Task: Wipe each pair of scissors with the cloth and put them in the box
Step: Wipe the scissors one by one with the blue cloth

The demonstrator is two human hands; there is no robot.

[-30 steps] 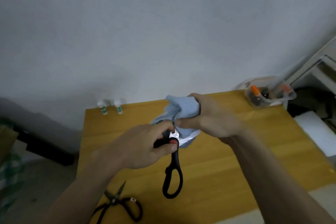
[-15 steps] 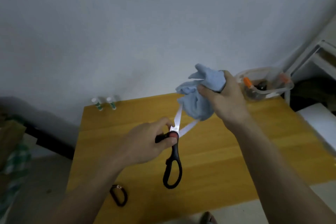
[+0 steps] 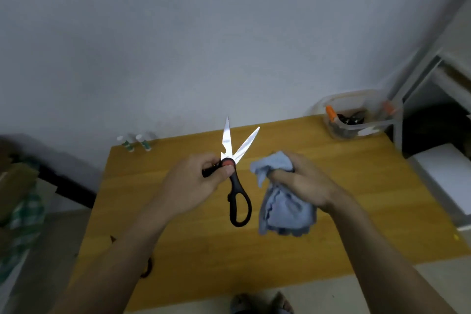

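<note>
Two hands (image 3: 188, 186) (image 3: 305, 183), one scissors (image 3: 235, 173), one cloth (image 3: 285, 209), one box (image 3: 356, 116), two small bottles (image 3: 126, 144) (image 3: 144, 143).

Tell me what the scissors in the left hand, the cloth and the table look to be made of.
Scissors: bright polished metal blades, likely steel, which glare white; matte black handles, probably plastic, with a red-orange pivot cap. Cloth: soft pale blue fabric, possibly microfibre, which bunches and drapes in folds with a wavy hem. Table: yellow-brown wood or wood-look laminate with faint lengthwise grain and a dull sheen.
</note>
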